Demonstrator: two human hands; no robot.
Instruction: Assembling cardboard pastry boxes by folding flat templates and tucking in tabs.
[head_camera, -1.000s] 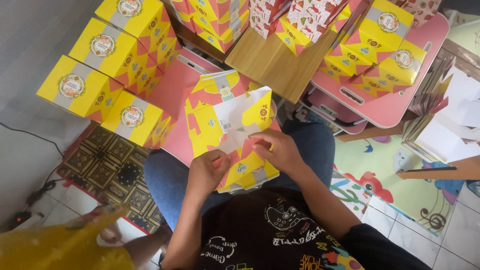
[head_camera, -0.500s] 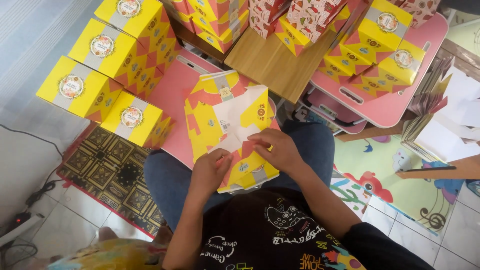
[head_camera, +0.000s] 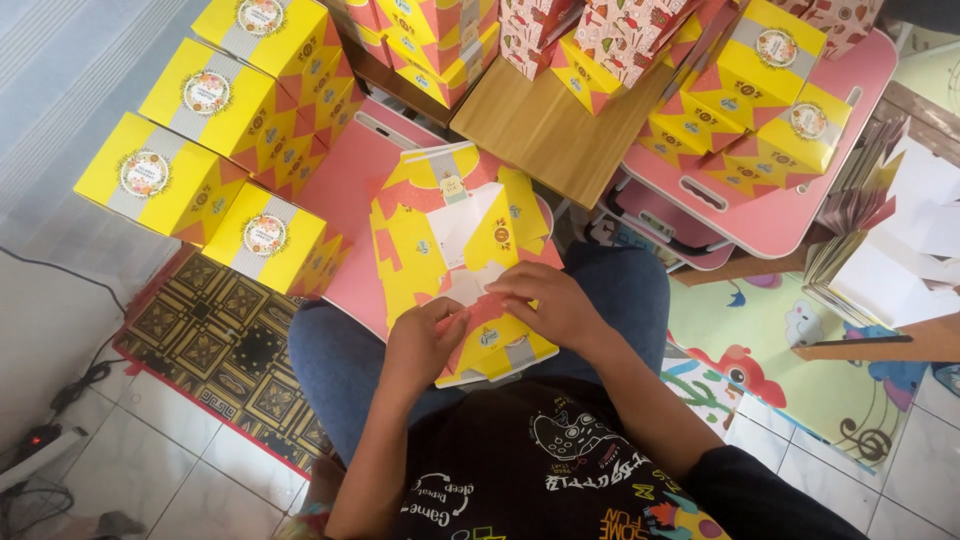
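A flat yellow and pink cardboard box blank (head_camera: 440, 235) lies across my lap and a low pink table (head_camera: 345, 170). My left hand (head_camera: 422, 345) grips the blank's near edge, fingers curled over a pink flap. My right hand (head_camera: 550, 305) presses down on the folded flaps at the blank's near middle, just beside the left hand. White inner panels of the blank show between the yellow sides.
Several finished yellow boxes (head_camera: 165, 180) stand stacked at the left, more (head_camera: 760, 110) on a pink tray at the upper right. A wooden board (head_camera: 545, 135) lies behind the blank. Flat sheets (head_camera: 890, 250) pile at the right. A patterned mat (head_camera: 225, 350) and cables (head_camera: 60, 400) lie at the left.
The raised right flap of the blank has been folded down flatter. Both hands have stayed at the near edge, with the right hand pressing lower.
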